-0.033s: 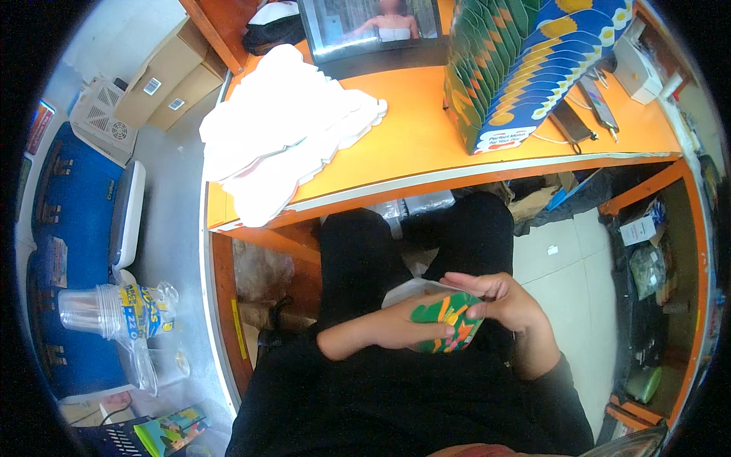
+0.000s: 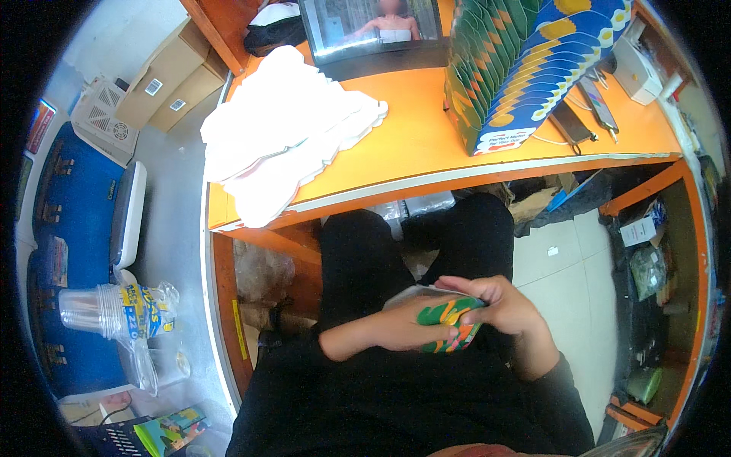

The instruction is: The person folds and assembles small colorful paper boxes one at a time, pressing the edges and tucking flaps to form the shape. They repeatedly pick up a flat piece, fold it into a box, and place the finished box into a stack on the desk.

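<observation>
1. The orange surface [image 2: 415, 114] is the landmark here, its pale front edge bending with the lens.
2. The green printed card [image 2: 435, 314] is on the person's side of the orange surface, lower than its front edge and apart from it, held over the lap; it has orange and yellow shapes on the green, and a whitish flap shows at its far side.
3. The left hand [image 2: 407, 326], also nearer the person than the orange surface, is clamped on the card, its thumb across the printed face (the other fingers are mostly hidden beneath).
4. The right hand [image 2: 509, 306], level with the left one before the orange surface, grips the card's right side, thumb on the print and fingers stretched along the far edge.
5. On the left part of the orange surface lies a loose pile of white sheets [image 2: 282, 129], a few overhanging the front edge.
6. Toward the right of the orange surface stands a tall stack of green and blue boxes [image 2: 487, 84], nested closely together.
7. At the back of the orange surface is a screen [image 2: 335, 23] (it shows a person); at its right end lies a phone [image 2: 598, 105].
8. Left of the orange surface are brown cartons [image 2: 171, 72] and, nearer the person, clear cups [image 2: 91, 312] in a sleeve.
</observation>
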The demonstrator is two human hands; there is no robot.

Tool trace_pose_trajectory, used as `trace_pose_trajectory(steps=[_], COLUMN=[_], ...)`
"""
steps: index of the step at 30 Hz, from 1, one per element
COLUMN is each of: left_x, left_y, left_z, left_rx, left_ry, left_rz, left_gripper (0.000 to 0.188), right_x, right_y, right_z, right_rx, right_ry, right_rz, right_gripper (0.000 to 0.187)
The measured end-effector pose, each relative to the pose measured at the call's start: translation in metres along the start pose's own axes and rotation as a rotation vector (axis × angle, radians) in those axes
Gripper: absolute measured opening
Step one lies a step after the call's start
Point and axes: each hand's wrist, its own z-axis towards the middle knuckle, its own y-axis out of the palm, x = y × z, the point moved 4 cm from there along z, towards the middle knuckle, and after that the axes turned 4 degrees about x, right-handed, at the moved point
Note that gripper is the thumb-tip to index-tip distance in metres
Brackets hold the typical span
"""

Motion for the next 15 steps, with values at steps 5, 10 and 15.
trace_pose_trajectory(steps=[5, 10, 15], left_x=[0.012, 0.010, 0.028], left_y=[-0.018, -0.037, -0.041], left_z=[0.002, -0.001, -0.003], left_rx=[0.201, 0.511, 0.514], left_ry=[-0.192, -0.291, -0.085], left_rz=[-0.047, -0.444, -0.280], left_gripper=[0.043, 0.035, 0.048], right_x=[-0.004, -0.032, -0.024], right_y=[0.003, 0.024, 0.025], right_z=[0.008, 0.000, 0.010], right_rx=[0.130, 0.286, 0.380], right_ry=[-0.125, -0.412, -0.352], right_rz=[-0.221, -1.016, -1.201], right_gripper=[0.072, 0.105, 0.120])
